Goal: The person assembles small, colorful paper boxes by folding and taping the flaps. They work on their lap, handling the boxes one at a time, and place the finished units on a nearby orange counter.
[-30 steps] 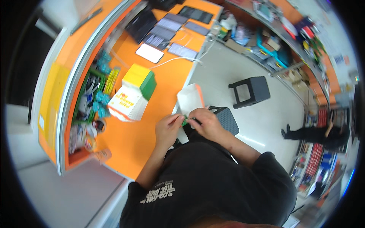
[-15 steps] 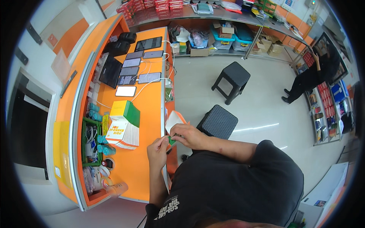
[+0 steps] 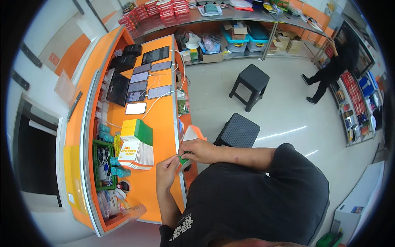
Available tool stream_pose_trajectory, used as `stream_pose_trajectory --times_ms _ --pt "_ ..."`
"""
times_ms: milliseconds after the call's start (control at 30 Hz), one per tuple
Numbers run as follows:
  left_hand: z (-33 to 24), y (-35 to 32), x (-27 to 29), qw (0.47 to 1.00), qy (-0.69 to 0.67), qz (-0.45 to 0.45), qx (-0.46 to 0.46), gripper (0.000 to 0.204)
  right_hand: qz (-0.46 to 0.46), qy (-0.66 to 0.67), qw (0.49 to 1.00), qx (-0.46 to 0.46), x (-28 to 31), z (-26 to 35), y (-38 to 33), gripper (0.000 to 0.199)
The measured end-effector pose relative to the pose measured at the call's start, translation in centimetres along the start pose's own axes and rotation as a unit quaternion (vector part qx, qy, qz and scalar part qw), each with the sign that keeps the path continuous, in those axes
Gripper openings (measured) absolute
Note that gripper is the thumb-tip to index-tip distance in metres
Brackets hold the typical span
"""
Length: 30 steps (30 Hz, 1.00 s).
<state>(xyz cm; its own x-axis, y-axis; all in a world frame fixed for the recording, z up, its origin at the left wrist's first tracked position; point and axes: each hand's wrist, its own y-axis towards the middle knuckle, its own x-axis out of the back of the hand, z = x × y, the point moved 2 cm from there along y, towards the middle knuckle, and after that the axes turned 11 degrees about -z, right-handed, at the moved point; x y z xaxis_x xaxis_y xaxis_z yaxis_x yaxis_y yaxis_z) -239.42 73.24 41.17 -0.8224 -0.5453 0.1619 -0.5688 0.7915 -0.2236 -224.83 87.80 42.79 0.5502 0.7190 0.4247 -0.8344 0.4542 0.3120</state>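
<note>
Just over the orange counter's front edge, my left hand (image 3: pixel 166 169) and my right hand (image 3: pixel 198 150) meet, both closed with fingertips pinched. Between them is a small green piece of card (image 3: pixel 183 159), mostly covered by my fingers. A white card with an orange edge (image 3: pixel 194 133) sticks up behind my right hand; whether it joins the green piece, I cannot tell. On the counter, left of my hands, lies a fanned stack of white cartons (image 3: pixel 133 154) with orange edges. A yellow-and-green stack (image 3: pixel 138 131) adjoins its far end.
Several phones (image 3: pixel 138 86) and a tablet (image 3: pixel 155 55) lie cabled on the counter (image 3: pixel 158 117). A green basket (image 3: pixel 103 162) and a clear cup (image 3: pixel 133 210) are at left. Two black stools (image 3: pixel 238 131) (image 3: pixel 253 80) stand on the floor. Another person (image 3: pixel 337 66) is by the far-right shelves.
My view has shifted slightly, and both hands sit a little lower in it, still pinching the green piece. The person at far right has changed stance, feet now apart.
</note>
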Motion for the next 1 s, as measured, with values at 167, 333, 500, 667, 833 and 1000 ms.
stream_pose_trajectory --times_ms 167,333,500,667,833,1000 --pt "2.3 0.5 -0.1 0.995 -0.080 0.026 0.060 0.028 -0.010 -0.012 0.999 0.037 -0.7 -0.8 -0.6 0.013" --pt "3.9 0.0 -0.8 0.992 -0.084 0.045 0.077 0.028 -0.005 -0.001 1.000 -0.008 -0.5 -1.1 -1.8 0.014" --pt "3.0 -0.2 -1.4 0.994 -0.021 0.089 0.060 0.027 0.054 0.025 0.987 -0.148 0.0 -1.6 -2.9 0.019" --pt "-0.7 1.3 -0.6 0.968 0.153 0.170 -0.106 0.024 0.024 0.149 0.955 -0.257 -0.2 -1.8 -2.9 0.019" --pt "-3.5 2.8 -0.5 0.955 0.203 0.189 -0.105 0.023 0.030 0.209 0.932 -0.295 0.7 -2.1 -2.5 0.021" --pt "-5.1 3.8 -2.3 0.972 0.097 0.190 -0.099 0.021 0.022 0.226 0.924 -0.308 1.9 -2.5 -2.8 0.021"
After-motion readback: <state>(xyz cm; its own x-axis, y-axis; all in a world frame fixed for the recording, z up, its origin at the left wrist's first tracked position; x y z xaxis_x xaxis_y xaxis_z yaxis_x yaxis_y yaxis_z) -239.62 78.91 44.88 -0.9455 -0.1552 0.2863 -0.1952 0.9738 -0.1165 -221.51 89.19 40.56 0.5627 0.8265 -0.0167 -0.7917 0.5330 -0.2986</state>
